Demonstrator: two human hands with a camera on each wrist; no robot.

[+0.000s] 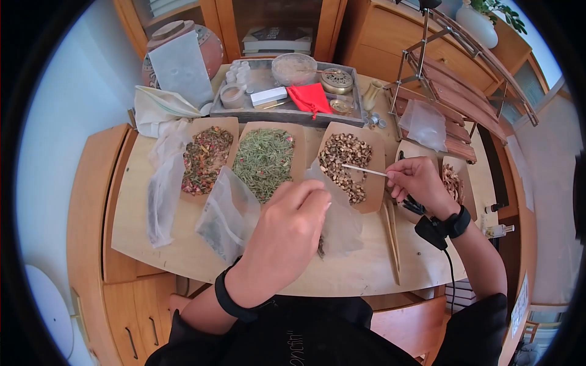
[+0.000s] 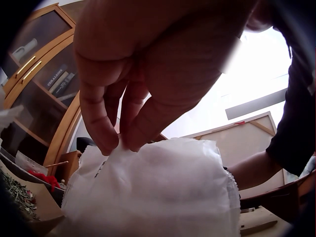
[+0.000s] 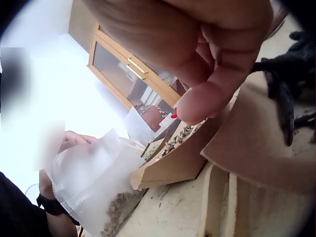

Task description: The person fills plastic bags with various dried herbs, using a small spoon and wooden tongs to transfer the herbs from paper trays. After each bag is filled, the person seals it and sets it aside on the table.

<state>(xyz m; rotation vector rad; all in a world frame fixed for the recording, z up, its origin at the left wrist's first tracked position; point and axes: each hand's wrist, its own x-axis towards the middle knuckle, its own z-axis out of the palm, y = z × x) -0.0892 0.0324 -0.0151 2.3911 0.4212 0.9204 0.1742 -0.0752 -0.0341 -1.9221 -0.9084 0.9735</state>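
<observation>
My left hand (image 1: 279, 241) pinches the top edge of a translucent bag (image 1: 343, 222); in the left wrist view thumb and fingers (image 2: 106, 133) meet on the bag (image 2: 158, 192). Small brown pieces lie in the bag's bottom (image 3: 117, 210) in the right wrist view. Between thumb and fingertips, my right hand (image 1: 424, 183) holds a thin whitish stick (image 1: 364, 170). The stick's far end is over a brown paper tray (image 1: 373, 198) of chopped brown pieces (image 1: 348, 155). My right hand (image 3: 212, 64) hides most of the stick in the right wrist view.
Paper trays of green herb (image 1: 262, 158) and mixed dried flowers (image 1: 207, 155) stand left, with another filled bag (image 1: 229, 210) in front. Wooden tongs (image 1: 392, 241) lie right of centre. Behind are a grey tray (image 1: 244, 112), a red pouch (image 1: 310, 99) and a folding rack (image 1: 442, 91).
</observation>
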